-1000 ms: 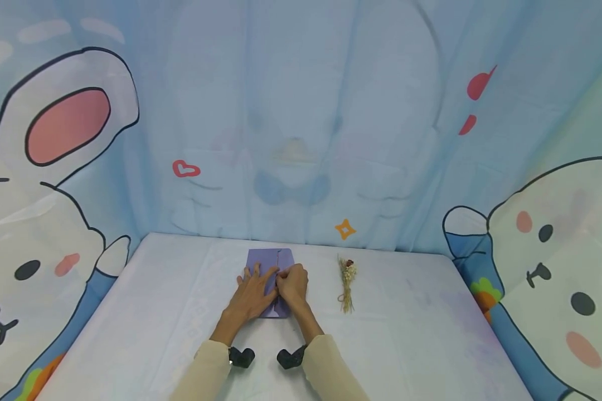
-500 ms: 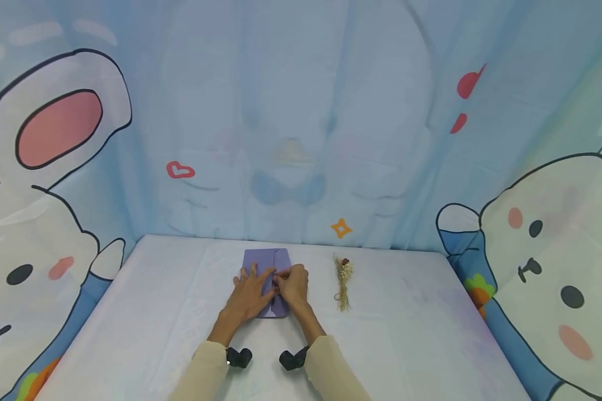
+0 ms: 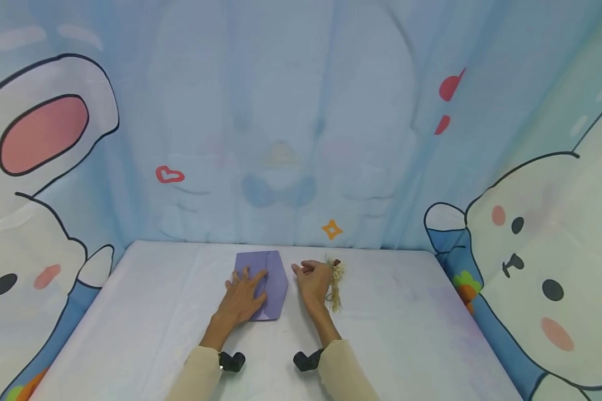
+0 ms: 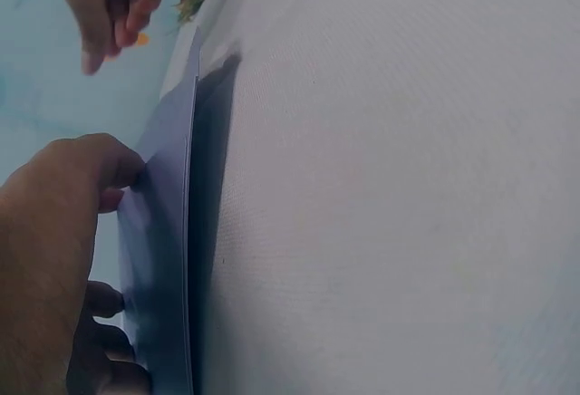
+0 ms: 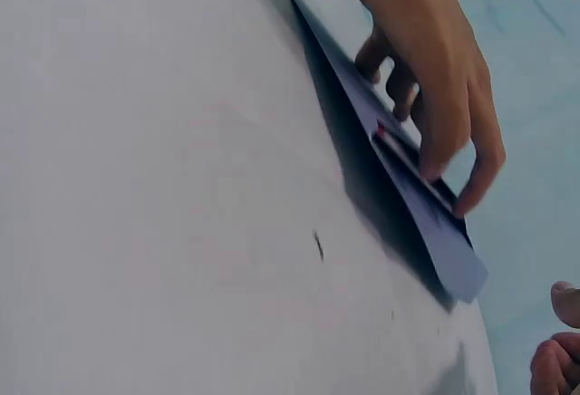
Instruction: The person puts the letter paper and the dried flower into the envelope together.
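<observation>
Up front, cream sleeves (image 3: 200, 370); then L hand (image 3: 239, 299), fingers spread, on purple folded paper (image 3: 275, 287) atop wh. table (image 3: 145, 317); R hand (image 3: 313, 283) just R. of paper, fingers loosely bent, empty; dried bouquet (image 3: 336, 281) beside; blue backdrop (image 3: 281, 83) behind.

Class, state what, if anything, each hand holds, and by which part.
Nothing is held: the left hand rests on the purple paper; the right hand appears empty.

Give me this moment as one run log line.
left hand: rests on folded purple paper; right hand: holds nothing, near dried flowers; dried flowers: on white table
</observation>
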A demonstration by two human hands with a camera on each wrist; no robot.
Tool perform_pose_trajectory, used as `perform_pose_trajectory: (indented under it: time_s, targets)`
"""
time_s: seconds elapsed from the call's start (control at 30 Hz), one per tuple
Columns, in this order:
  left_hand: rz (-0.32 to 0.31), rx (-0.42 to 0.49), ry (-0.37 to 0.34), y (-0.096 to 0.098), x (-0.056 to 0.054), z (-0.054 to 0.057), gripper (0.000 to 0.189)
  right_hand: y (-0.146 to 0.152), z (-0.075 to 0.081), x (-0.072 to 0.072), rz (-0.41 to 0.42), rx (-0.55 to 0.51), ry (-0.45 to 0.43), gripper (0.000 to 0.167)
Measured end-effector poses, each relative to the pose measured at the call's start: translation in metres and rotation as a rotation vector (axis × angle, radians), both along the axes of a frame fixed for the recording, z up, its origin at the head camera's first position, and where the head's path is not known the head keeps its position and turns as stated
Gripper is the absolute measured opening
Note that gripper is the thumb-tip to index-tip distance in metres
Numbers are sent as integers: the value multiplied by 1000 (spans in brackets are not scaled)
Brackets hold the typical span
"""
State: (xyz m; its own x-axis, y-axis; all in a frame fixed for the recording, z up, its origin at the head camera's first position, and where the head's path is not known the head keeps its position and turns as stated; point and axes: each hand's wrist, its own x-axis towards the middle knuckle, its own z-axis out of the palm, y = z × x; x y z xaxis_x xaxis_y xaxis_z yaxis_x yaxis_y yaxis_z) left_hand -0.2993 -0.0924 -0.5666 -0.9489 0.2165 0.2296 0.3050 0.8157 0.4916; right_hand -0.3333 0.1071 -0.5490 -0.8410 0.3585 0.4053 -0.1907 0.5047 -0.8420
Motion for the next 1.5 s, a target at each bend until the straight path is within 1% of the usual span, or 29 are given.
perform_pose_trajectory:
  time_s: [0.03, 0.1, 0.13, 0.23, 0.47, 0.73, 0.8, 0.87, 1.03, 1.17, 1.3, 1.5]
  targets:
    - [0, 1, 1, -1, 0, 0, 59, 4, 0, 0, -12, -8, -2, 25]
    - [-3, -17, -15, -2, 1, 6, 59, 11, 1, -1, -38, -21, -6, 28]
    - [-3, -14, -11, -3, 1, 6, 59, 15, 3, 0, -48, -26, -10, 30]
    - [-4, -4, -8, -4, 0, 6, 59, 24, 4, 0, -78, -29, -7, 32]
    - [-8, -30, -51, -6, -1, 4, 58, 43, 0, -2, -163, -45, 14, 34]
    - [8, -43, -39, -11, 0, 2, 57, 56, -6, -4, -216, -81, 12, 42]
    - [11, -43, -41, -13, 1, 2, 58, 58, -9, -3, -230, -92, -6, 44]
    - [17, -41, -45, -15, 3, 2, 58, 58, -14, -2, -242, -88, -43, 45]
    - [23, -33, -57, -19, 5, 3, 58, 56, -23, 0, -265, -73, -123, 41]
    - [22, -25, -52, -20, 5, 3, 58, 54, -24, 1, -275, -58, -136, 33]
    - [27, -34, -56, -19, 5, 2, 58, 53, -23, 1, -267, -43, -140, 24]
    - [29, -41, -45, -19, 4, 1, 58, 53, -26, -1, -264, -34, -141, 18]
